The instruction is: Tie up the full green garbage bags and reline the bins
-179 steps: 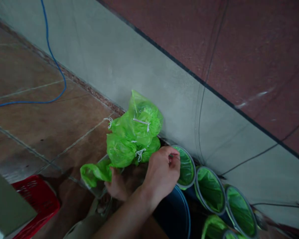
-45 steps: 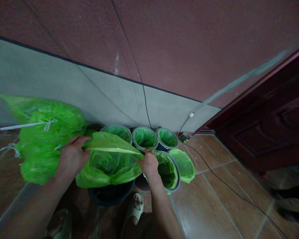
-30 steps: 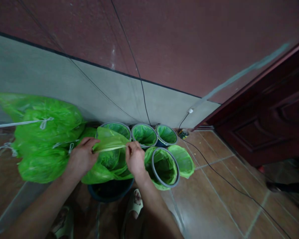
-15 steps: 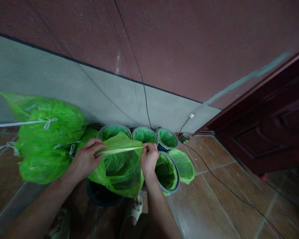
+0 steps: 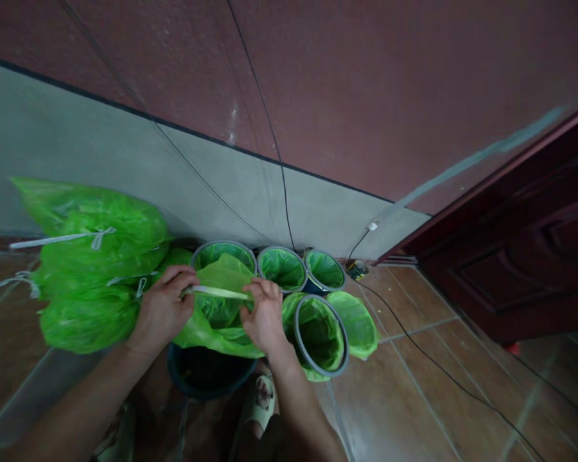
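A green garbage bag (image 5: 221,337) hangs open between my hands, with a pale drawstring band along its top edge. My left hand (image 5: 168,301) pinches the band at its left end. At the right end, my right hand (image 5: 264,312) grips the same band with closed fingers. Below the bag stands a dark bin (image 5: 212,372), its opening partly covered by the green plastic. Just right of my right hand is a bin with a grey rim (image 5: 345,346), lined with green plastic that spills outside it.
Several tied green bags (image 5: 91,269) are heaped at left against the wall. Three lined bins, one with a grey rim (image 5: 207,244), line the wall. A green bag (image 5: 361,324) lies on the tiles at right. A black cable (image 5: 428,346) crosses the floor toward the door (image 5: 520,269).
My right hand has moved left and slightly down, closer to my left hand. The bag's band between them is shorter, and more of the dark bin shows.
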Demonstrator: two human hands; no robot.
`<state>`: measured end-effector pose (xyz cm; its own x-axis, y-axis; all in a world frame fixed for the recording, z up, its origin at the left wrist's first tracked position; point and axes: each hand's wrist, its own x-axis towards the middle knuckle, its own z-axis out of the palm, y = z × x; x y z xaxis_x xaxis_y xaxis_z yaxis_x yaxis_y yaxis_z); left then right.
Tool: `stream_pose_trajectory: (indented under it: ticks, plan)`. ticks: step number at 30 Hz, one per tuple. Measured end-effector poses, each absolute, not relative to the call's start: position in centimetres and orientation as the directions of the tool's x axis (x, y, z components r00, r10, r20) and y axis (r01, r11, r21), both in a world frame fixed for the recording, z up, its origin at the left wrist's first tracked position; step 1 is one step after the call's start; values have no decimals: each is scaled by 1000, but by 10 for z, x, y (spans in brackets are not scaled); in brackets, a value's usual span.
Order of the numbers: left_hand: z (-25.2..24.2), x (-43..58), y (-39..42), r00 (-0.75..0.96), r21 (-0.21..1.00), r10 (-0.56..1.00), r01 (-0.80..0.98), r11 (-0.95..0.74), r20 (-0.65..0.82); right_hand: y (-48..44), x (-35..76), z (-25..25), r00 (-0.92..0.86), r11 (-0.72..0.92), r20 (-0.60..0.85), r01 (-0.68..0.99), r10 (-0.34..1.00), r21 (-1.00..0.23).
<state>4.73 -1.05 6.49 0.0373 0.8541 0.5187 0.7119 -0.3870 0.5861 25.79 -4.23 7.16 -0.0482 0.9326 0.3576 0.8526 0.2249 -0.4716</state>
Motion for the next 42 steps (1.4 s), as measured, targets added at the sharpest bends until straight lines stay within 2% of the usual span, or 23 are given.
stream_pose_trajectory:
  ticks: [2, 5, 9, 13, 18, 23, 26, 30, 32, 36, 42]
  plan:
    - [66, 52, -13, 62, 602, 869, 697, -390, 491, -43, 248, 70, -120, 294, 351, 817, 929, -497]
    - [65, 58, -18, 106, 605, 886, 693, -391, 452, -41, 240, 69, -120, 321, 361, 754, 925, -573]
    - [61, 59, -19, 125, 574, 902, 733, -365, 414, -39, 240, 71, 64, 297, 453, 672, 889, -678]
    - [58, 56, -16, 115, 563, 904, 748, -352, 412, -39, 246, 74, 223, 271, 526, 658, 821, -702]
    - [61, 50, -13, 50, 599, 904, 733, -322, 424, -36, 252, 70, 335, 179, 497, 659, 800, -731]
    - [63, 45, -9, 7, 688, 900, 642, -339, 437, -29, 259, 61, 435, 87, 404, 586, 805, -805]
    - [61, 43, -7, 40, 699, 902, 617, -361, 430, -31, 262, 62, 366, 55, 366, 638, 856, -768]
    - [56, 42, -7, 96, 637, 883, 657, -403, 459, -40, 256, 68, 95, 177, 435, 820, 895, -544]
    - [53, 44, -8, 118, 613, 874, 669, -421, 472, -43, 249, 69, 0, 249, 449, 833, 893, -494]
    - [48, 45, -10, 132, 575, 874, 706, -415, 469, -41, 239, 63, -32, 338, 467, 734, 884, -589]
    - [46, 38, -7, 100, 532, 915, 786, -313, 391, -32, 252, 63, 263, 343, 600, 621, 755, -705]
